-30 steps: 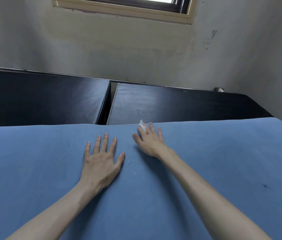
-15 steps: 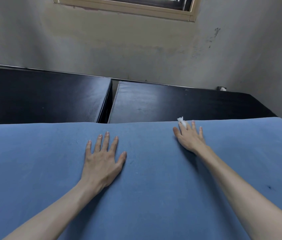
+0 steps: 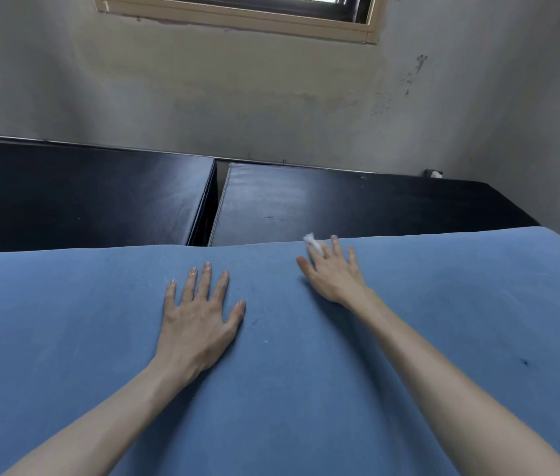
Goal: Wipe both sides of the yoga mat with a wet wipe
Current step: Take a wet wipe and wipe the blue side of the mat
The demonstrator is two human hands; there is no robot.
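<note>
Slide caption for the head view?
Left hand flat on blue yoga mat; right hand presses wet wipe near far edge.

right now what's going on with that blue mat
A person is wiping a blue yoga mat with a wet wipe. The right hand presses the white wipe under its fingers near the mat's far edge. The left hand lies flat with fingers spread, steadying the mat. Black padded blocks sit beyond it.

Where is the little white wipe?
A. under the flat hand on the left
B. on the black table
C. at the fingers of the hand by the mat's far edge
C: the white wipe pokes out at the right hand's fingers near the blue mat's far edge.
</note>
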